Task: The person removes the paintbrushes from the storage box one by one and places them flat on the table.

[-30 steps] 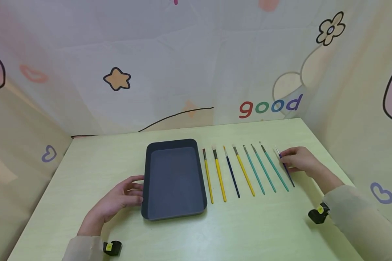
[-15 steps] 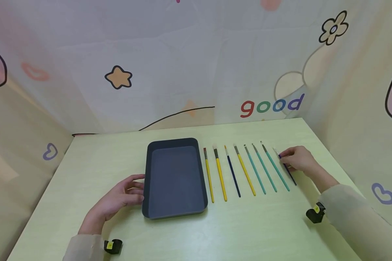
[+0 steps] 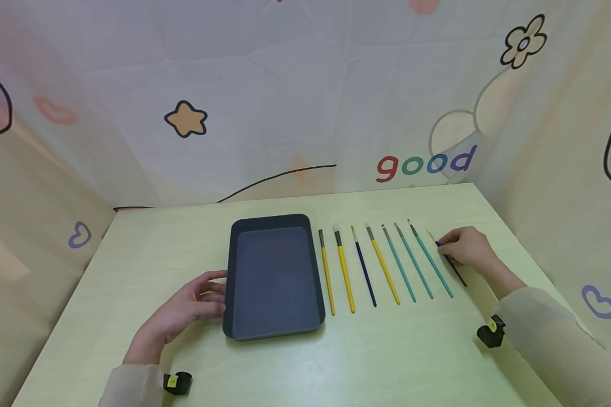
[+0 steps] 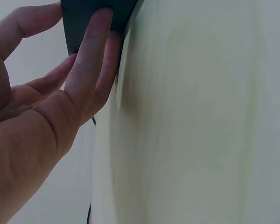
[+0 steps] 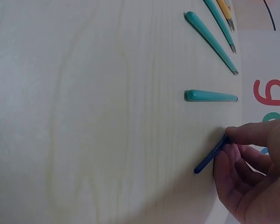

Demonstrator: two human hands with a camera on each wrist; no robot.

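Observation:
My left hand (image 3: pixel 190 306) rests its fingertips against the left wall of a dark grey rectangular tray (image 3: pixel 318 294). In the left wrist view, the fingers (image 4: pixel 86 70) are nearly straight along the tray's side (image 4: pixel 81 21). At the far right of a row of paintbrushes, my right hand (image 3: pixel 467 247) pinches a thin dark blue paintbrush (image 3: pixel 455 271) near its bristle end between thumb and fingers. The right wrist view shows its blue handle (image 5: pixel 210 155) slanting out low over the table; the pinched part is hidden by the fingers.
Between tray and right hand lie several brushes side by side: a yellow one (image 3: pixel 327 277), a dark blue one (image 3: pixel 365 274) and a teal one (image 3: pixel 433 261) among them. The pale wooden table (image 3: pixel 377 362) meets a printed cloth backdrop (image 3: pixel 285 102) behind and at both sides.
The handle end of the paintbrush in my right hand has swung slightly right and away from me. The left hand and tray keep their places; the head view has shifted a little.

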